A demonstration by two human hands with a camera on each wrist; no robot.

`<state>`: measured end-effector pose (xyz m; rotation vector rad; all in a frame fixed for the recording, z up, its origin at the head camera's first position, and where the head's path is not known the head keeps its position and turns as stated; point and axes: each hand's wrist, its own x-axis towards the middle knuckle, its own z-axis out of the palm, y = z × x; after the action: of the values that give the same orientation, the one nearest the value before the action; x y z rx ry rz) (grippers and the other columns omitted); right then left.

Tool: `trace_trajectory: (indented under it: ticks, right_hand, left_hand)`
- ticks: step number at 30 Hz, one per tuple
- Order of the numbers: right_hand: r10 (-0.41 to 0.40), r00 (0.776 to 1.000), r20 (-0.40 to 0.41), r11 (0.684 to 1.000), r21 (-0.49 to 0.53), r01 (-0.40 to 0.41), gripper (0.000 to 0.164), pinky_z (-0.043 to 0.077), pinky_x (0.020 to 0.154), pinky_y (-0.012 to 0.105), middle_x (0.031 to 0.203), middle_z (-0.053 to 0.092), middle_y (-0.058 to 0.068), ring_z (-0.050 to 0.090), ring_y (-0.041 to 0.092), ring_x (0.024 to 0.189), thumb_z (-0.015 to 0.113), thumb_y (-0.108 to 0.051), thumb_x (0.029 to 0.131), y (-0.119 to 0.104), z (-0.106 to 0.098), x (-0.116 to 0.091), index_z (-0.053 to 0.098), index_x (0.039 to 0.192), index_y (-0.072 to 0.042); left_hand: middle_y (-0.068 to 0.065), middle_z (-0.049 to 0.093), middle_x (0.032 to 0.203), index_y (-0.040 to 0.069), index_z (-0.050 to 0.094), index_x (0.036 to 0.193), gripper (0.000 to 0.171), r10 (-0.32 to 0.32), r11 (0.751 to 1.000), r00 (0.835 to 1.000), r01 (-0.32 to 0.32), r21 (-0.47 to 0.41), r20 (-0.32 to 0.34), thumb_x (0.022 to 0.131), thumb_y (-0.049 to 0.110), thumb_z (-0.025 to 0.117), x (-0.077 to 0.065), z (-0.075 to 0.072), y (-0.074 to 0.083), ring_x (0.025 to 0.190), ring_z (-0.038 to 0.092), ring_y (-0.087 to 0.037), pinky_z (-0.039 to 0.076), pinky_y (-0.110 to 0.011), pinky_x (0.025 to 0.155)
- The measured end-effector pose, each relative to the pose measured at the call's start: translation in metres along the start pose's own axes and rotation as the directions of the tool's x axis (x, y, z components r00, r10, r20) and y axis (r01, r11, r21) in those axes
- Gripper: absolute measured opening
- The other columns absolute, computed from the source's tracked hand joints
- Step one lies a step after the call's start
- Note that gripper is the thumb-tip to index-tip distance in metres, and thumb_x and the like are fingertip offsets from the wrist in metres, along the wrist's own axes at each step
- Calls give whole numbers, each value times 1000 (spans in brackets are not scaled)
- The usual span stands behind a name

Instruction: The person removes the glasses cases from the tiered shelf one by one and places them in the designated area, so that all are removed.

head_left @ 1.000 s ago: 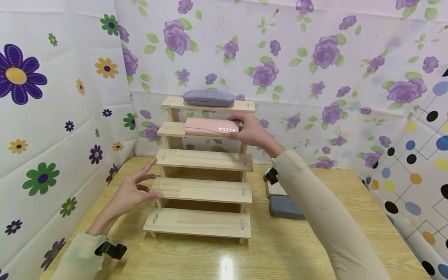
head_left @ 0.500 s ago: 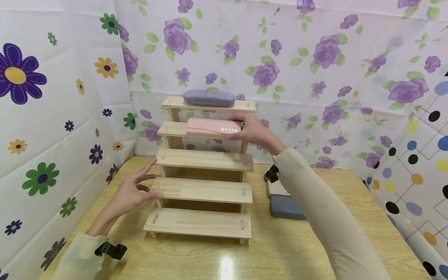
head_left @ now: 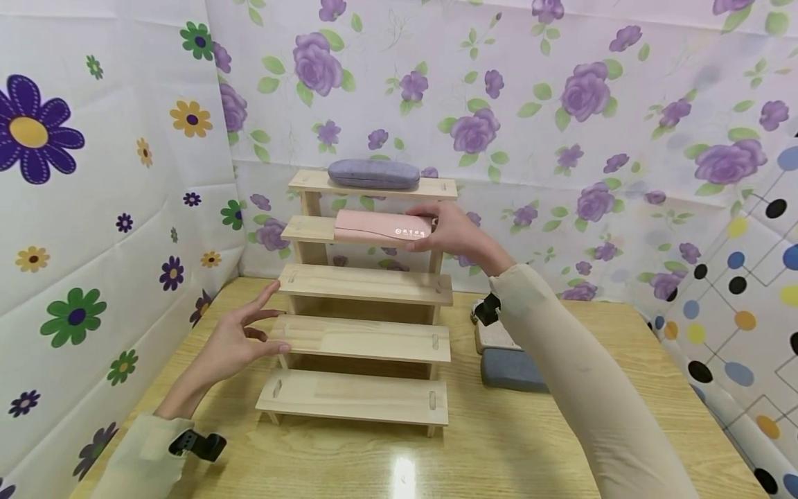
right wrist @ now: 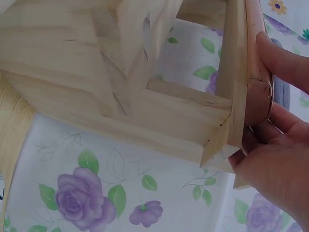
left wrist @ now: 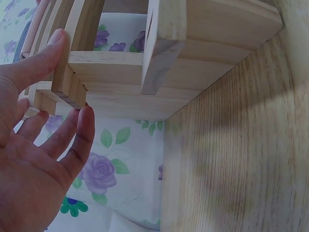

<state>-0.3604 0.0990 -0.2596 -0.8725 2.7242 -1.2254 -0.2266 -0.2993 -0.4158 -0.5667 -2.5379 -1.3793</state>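
Observation:
A pink glasses case (head_left: 374, 225) with white lettering lies on the second tier from the top of a stepped wooden display rack (head_left: 361, 398). Around its right end, my right hand (head_left: 455, 232) holds it between thumb and fingers. In the right wrist view the case (right wrist: 259, 99) sits against the tier, some fingertips hidden behind it. My left hand (head_left: 233, 343) spans the rack's left end, thumb at the front edge of the second-lowest tier and fingers at its far side. The left wrist view shows the thumb and fingertips (left wrist: 86, 116) touching that board's end.
A purple-grey glasses case (head_left: 374, 174) rests on the top tier. Right of the rack, a blue-grey case (head_left: 511, 369) and a pale case (head_left: 492, 337) lie on the wooden table (head_left: 349, 464), partly behind the right arm. Patterned cloths (head_left: 399, 111) hang behind and at both sides.
The pink glasses case has slid slightly right along its tier, with my right hand holding it. My left hand stays at the rack's left end.

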Motion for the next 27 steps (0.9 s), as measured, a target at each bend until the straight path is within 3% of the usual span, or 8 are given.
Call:
trace_trajectory:
  ticks: [10, 15, 27]
  right_hand:
    - [30, 998, -63, 993, 114, -23, 70, 52, 81, 33, 128, 65, 13, 61, 27, 104, 92, -7, 78, 6, 4, -3, 65, 142, -3]
    - [43, 995, -94, 986, 165, -27, 70, 53, 87, 36, 130, 66, 13, 61, 28, 111, 93, -9, 78, 7, 7, -5, 65, 142, -3]
    - [77, 989, -129, 926, 376, -23, 66, 53, 91, 36, 130, 66, 15, 64, 30, 113, 90, -2, 80, 2, 15, -16, 65, 140, -2]
  left_hand:
    - [-4, 28, 171, 32, 30, 168, 108, 4, 1000, 1000, -4, 2, 0, 82, 17, 94, 0, 0, 1, 132, 59, -36, 60, -33, 79]
    - [-5, 28, 171, 32, 29, 168, 109, -2, 1000, 1000, 2, 3, 1, 82, 17, 94, -1, 0, 1, 132, 59, -36, 59, -31, 79]
    - [-3, 29, 171, 33, 29, 168, 108, -5, 1000, 1000, 5, -5, 2, 82, 19, 94, -2, 0, 2, 132, 58, -36, 59, -29, 78]
